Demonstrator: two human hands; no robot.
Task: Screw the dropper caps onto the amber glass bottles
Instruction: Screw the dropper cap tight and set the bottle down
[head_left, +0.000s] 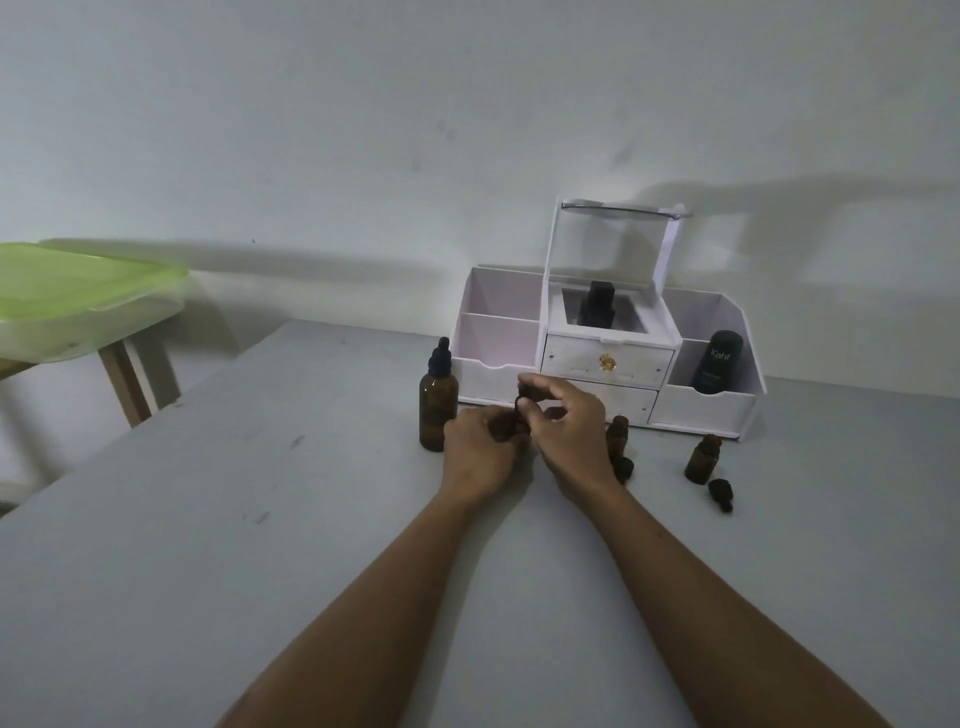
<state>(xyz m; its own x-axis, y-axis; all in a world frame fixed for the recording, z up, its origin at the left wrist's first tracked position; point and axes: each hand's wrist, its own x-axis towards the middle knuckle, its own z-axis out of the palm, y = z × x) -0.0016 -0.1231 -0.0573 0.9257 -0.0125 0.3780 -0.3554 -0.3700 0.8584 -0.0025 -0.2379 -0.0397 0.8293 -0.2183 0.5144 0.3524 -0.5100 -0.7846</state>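
Note:
My left hand (480, 457) wraps around a small amber bottle (506, 427), mostly hidden by the fingers. My right hand (569, 423) pinches a black dropper cap (523, 400) on top of that bottle. A tall amber bottle (438, 410) with its black dropper cap on stands just left of my hands. Behind my right wrist an uncapped small amber bottle (617, 434) stands, with a loose black cap (623, 467) beside it. Further right, another uncapped small amber bottle (702, 460) stands with a loose dropper cap (722, 493) lying in front of it.
A white cosmetic organiser (701, 405) with drawers stands at the back against the wall, holding a dark bottle (597, 306) and a black tube (719, 364). A green plastic lid (78, 291) rests on a wooden stool at the left. The grey table (260, 519) spreads in front.

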